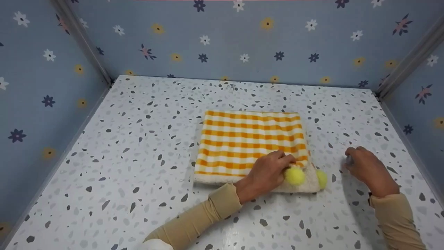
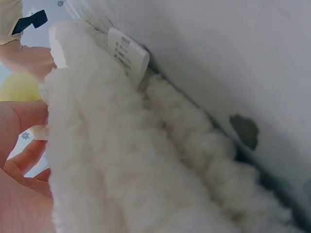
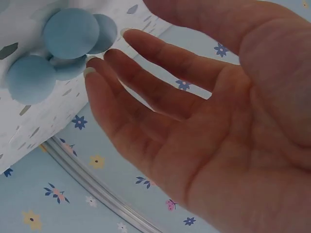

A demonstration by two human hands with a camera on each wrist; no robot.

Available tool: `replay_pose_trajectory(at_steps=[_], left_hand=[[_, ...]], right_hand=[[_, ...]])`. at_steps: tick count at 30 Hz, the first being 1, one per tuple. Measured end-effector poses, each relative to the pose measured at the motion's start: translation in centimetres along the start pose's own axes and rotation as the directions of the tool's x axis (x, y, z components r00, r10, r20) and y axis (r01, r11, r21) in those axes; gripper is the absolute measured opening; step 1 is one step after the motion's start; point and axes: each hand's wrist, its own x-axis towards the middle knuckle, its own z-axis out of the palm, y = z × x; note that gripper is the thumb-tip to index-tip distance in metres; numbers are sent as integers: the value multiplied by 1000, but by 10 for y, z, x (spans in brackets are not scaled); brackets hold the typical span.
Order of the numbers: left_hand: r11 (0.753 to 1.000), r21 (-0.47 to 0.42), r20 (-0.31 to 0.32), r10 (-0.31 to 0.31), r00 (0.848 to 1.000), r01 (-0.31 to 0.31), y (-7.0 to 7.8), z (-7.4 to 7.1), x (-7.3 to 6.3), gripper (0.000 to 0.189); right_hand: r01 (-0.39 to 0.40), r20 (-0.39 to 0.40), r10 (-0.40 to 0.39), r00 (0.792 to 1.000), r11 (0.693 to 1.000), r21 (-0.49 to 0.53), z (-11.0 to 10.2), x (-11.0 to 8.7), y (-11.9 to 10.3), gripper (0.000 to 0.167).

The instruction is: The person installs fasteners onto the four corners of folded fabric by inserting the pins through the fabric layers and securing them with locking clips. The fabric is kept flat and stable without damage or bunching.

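1. My left hand point(image 1: 267, 172) is pinching the folded cloth point(image 1: 239, 142) near its front-right corner, beside a yellow pom-pom point(image 1: 295, 176).
2. My right hand point(image 1: 369, 168) is standing apart, right of the cloth, fingers partly bent. Blue balls point(image 3: 71, 33) are showing at its fingertips; I cannot tell whether I am gripping them.
3. The cloth is lying checked side up on the surface point(image 1: 114, 173), its fleece border point(image 1: 215, 179) showing in front.
4. Judged step: I am probably squaring a fold at this corner.
5. The next move is likely calling for aligning the layers, then releasing without dragging the cloth.
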Motion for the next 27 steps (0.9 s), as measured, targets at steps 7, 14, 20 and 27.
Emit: replay_pose_trajectory(at_steps=[7, 14, 20, 27], left_hand=[[1000, 2, 11, 3, 1000, -3, 0, -1, 0, 27], [1000, -13, -15, 14, 1000, -14, 0, 0, 0, 25], [1000, -13, -24, 14, 1000, -14, 0, 1, 0, 22], [1000, -6, -4, 18, 1000, -18, 1, -1, 0, 20]], right_hand=[[-21, -33, 21, 999, 1000, 9, 4, 3, 2, 28], [-18, -99, 18, 995, 1000, -3, 11, 9, 5, 20], [4, -116, -3, 993, 1000, 11, 13, 12, 6, 19], [57, -121, -50, 991, 997, 55, 15, 16, 5, 15]])
